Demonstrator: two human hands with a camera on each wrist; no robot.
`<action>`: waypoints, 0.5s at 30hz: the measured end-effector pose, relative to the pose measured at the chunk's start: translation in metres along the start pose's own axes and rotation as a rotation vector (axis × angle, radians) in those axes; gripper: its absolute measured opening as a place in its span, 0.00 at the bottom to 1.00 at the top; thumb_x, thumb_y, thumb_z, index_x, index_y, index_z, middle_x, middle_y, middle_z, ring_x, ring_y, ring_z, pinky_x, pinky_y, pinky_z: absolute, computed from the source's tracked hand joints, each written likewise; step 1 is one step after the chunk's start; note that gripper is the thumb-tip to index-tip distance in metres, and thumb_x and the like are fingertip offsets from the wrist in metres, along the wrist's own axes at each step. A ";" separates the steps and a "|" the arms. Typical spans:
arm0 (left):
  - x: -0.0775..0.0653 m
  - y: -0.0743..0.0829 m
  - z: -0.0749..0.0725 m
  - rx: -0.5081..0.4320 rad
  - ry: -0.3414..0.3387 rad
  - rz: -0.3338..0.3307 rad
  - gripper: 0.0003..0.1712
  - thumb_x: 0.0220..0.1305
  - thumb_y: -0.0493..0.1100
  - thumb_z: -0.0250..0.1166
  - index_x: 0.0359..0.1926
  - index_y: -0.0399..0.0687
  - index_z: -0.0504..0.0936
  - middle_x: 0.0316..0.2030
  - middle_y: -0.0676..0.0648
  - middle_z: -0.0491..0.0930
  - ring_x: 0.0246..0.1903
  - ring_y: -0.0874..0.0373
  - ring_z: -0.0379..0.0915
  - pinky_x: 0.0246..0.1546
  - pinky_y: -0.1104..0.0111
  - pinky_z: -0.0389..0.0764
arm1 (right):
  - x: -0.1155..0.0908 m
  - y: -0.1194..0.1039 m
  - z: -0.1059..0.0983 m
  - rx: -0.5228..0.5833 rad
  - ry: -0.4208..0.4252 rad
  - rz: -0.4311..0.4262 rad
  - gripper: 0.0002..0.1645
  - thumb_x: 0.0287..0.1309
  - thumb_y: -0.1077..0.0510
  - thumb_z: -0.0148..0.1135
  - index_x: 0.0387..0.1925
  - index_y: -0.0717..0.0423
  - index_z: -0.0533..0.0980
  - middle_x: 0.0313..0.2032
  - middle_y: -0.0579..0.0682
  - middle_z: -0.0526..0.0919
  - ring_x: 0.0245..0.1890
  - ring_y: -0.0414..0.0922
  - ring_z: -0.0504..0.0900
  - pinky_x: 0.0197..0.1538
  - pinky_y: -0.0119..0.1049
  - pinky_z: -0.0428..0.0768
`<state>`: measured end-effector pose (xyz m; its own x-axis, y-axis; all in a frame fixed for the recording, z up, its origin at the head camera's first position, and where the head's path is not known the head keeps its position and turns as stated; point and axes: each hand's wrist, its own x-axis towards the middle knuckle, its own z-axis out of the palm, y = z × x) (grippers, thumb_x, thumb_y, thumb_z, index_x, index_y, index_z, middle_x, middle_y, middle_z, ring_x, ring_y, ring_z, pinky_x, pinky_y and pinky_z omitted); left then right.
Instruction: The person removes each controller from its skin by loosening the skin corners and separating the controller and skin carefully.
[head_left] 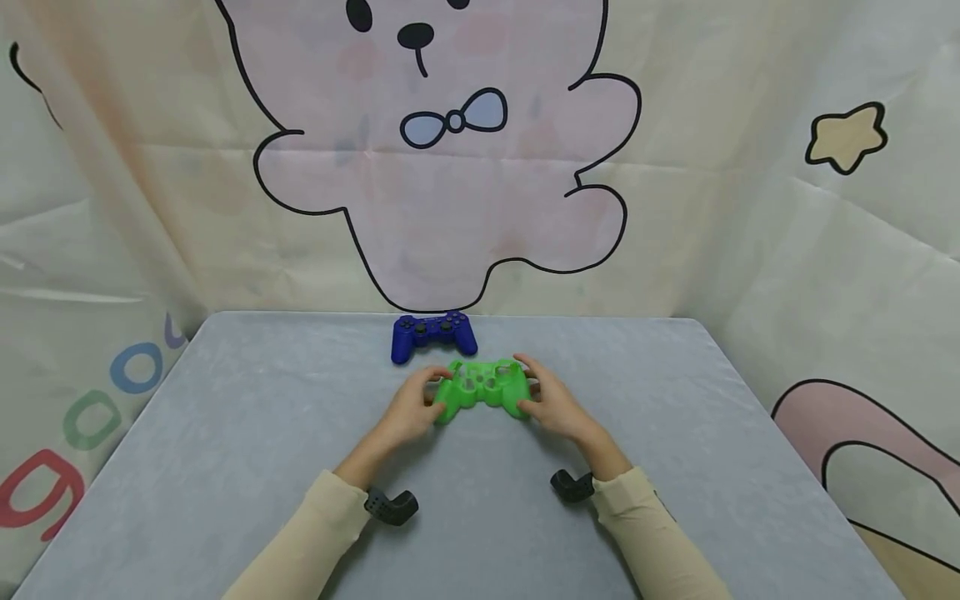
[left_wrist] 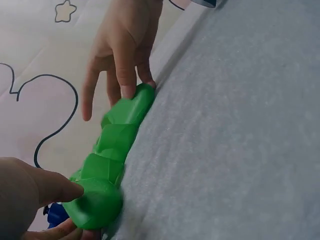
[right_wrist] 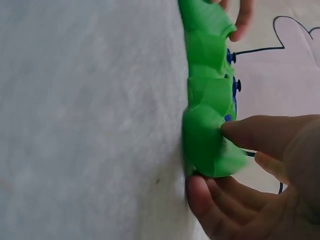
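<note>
A bright green silicone controller cover (head_left: 516, 390), with round holes through its face, lies between both hands at mid-table. My left hand (head_left: 408, 408) pinches its left grip, thumb on top and fingertips underneath, as the left wrist view shows on the near rounded end (left_wrist: 97, 205). On the other side, my right hand (head_left: 557, 407) holds the right grip (right_wrist: 202, 142) between thumb and curled fingers. The cover's lower edge is close to the tabletop in both wrist views. Just behind it sits a dark blue game controller (head_left: 433, 331), its face and sticks visible.
A grey-blue cloth covers the table (head_left: 262, 417). Behind the far edge hangs a fabric backdrop (head_left: 465, 200) with a cartoon bear, and printed curtains flank both sides. Black wrist cameras (head_left: 392, 507) are strapped at each cuff.
</note>
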<state>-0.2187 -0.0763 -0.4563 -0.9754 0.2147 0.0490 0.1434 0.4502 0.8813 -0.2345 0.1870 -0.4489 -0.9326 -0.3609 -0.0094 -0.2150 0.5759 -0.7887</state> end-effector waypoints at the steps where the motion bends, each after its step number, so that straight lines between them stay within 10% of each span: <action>1: 0.000 0.000 0.001 0.017 0.000 0.004 0.26 0.59 0.26 0.64 0.59 0.42 0.76 0.62 0.31 0.73 0.46 0.45 0.83 0.46 0.57 0.84 | 0.000 0.000 0.000 -0.027 0.009 0.009 0.46 0.63 0.71 0.61 0.78 0.57 0.54 0.67 0.72 0.68 0.56 0.63 0.79 0.44 0.42 0.83; 5: 0.000 0.000 0.002 0.092 0.014 0.002 0.24 0.64 0.34 0.65 0.61 0.44 0.76 0.61 0.33 0.75 0.56 0.39 0.79 0.60 0.47 0.77 | 0.001 0.002 0.000 -0.114 0.021 0.011 0.43 0.65 0.67 0.63 0.77 0.57 0.56 0.65 0.69 0.71 0.54 0.59 0.80 0.46 0.45 0.81; 15: -0.003 0.007 -0.002 0.095 0.012 -0.038 0.22 0.71 0.43 0.62 0.64 0.47 0.75 0.62 0.37 0.76 0.58 0.41 0.77 0.59 0.46 0.76 | -0.007 0.008 -0.009 -0.116 0.051 0.045 0.32 0.72 0.57 0.57 0.73 0.57 0.63 0.64 0.67 0.74 0.55 0.61 0.81 0.51 0.51 0.82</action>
<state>-0.2148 -0.0759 -0.4491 -0.9824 0.1853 0.0223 0.1205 0.5386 0.8339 -0.2329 0.2009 -0.4493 -0.9548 -0.2971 -0.0094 -0.2024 0.6730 -0.7114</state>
